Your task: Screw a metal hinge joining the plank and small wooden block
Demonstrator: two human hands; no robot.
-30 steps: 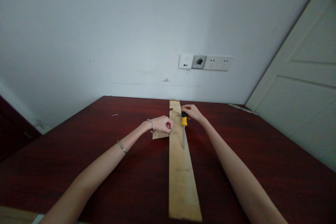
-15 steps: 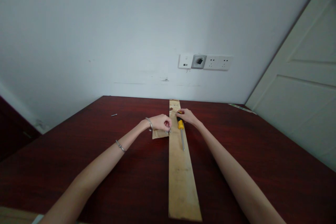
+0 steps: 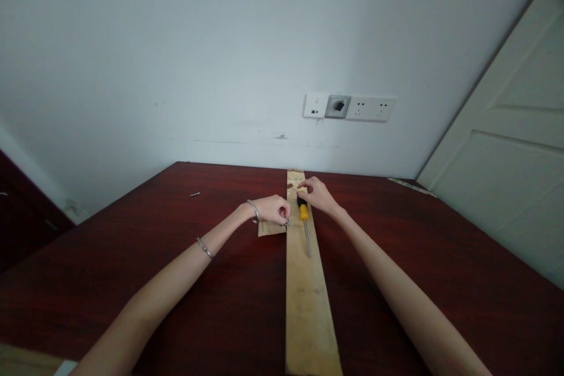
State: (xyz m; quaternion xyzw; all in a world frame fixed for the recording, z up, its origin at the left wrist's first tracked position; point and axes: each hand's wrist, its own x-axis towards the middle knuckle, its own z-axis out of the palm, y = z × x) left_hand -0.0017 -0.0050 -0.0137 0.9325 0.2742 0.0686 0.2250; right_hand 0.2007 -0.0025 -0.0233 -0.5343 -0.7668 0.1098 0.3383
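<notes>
In the head view, my screwdriver [image 3: 304, 214] lies on the board [image 3: 311, 317] at three o'clock from my left hand [image 3: 274, 210], long axis nearly along the board, tip toward half past five. It should handle light and stiff, best gripped by its handle. My right hand [image 3: 318, 194] sits parted at the handle's end; my left's curled, whether pinching anything I can't tell.

Two sleeveless forearms [image 3: 176, 277] stretch inward from seven and five o'clock.
Left hand [image 3: 274, 210], pointing to three o'clock, curls thumb and fingers together; right hand [image 3: 319, 195], pointing to ten, arches, fingers bent.
</notes>
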